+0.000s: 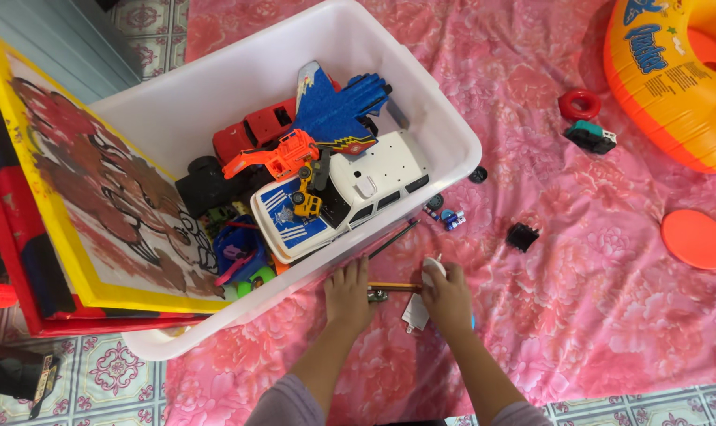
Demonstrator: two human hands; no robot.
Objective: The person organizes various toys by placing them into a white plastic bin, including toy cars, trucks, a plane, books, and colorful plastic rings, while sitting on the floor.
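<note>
Left hand [348,293] flat, holding nothing, beside the white bin [453,126]; right hand [446,298] pinches a small white toy [432,270], seemingly light, rigid, best gripped at sides.

Count by kind: one white bin [445,118], one white toy car [374,177], one red toy truck [255,130], one blue toy jet [334,110], one red ring [579,104], two hands.

You're over a pink floral blanket [611,315] on patterned floor tiles [113,371] — a grey panelled wall [66,39] top left.
</note>
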